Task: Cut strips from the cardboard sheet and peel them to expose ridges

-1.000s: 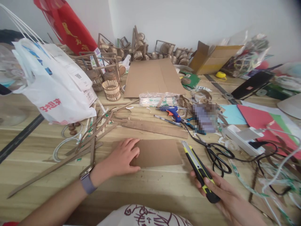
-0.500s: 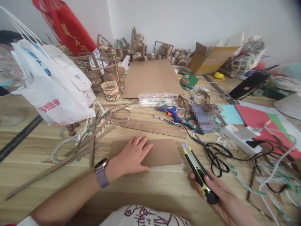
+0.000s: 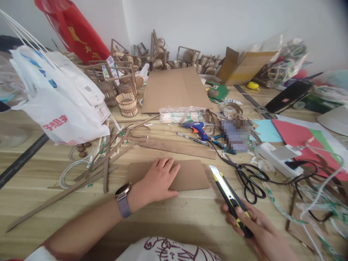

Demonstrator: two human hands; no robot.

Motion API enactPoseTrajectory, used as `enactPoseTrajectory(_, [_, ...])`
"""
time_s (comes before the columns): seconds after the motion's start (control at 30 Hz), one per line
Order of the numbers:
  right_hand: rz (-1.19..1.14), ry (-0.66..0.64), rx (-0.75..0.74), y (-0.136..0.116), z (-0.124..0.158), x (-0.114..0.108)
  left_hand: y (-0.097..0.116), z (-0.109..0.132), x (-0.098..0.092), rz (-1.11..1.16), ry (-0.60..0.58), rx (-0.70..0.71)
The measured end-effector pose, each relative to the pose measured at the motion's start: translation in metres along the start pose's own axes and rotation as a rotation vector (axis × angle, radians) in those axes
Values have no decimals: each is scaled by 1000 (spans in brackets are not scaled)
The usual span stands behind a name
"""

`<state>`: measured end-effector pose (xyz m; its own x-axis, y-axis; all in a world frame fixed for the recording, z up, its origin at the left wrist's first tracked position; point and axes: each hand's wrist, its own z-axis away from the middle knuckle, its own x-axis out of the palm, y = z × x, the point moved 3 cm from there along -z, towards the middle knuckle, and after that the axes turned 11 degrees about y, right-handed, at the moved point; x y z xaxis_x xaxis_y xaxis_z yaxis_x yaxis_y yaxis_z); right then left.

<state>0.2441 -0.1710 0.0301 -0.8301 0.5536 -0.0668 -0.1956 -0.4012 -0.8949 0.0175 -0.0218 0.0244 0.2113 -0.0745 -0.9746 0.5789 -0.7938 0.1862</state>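
A rectangular piece of brown cardboard lies flat on the wooden table in front of me. My left hand rests on it with fingers spread, covering its left middle part. My right hand is wrapped round a black and yellow utility knife, right of the cardboard. The knife's blade is out and points up and away from me, apart from the cardboard. Black-handled scissors lie just beyond the knife. A long brown cardboard strip lies behind the cardboard piece.
At the back are a large cardboard sheet, a slatted small bucket and a blue glue gun. Thin wooden strips and a white plastic bag are at left. A power strip with cables stands at right.
My left hand has slid slightly to the right over the cardboard. The knife in my right hand has tilted and shifted a little to the right.
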Motion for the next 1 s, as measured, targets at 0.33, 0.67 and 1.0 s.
enactPoseTrajectory(0.33, [-47,37,73,2,6,-2,-1,0,2,22,20,7])
enactPoseTrajectory(0.67, [-14,51,-42,0,0,2,0,-1,0,28,22,6])
enactPoseTrajectory(1.0, [31,99,-20,3,-8,-4,1,-2,-1,57,20,-36])
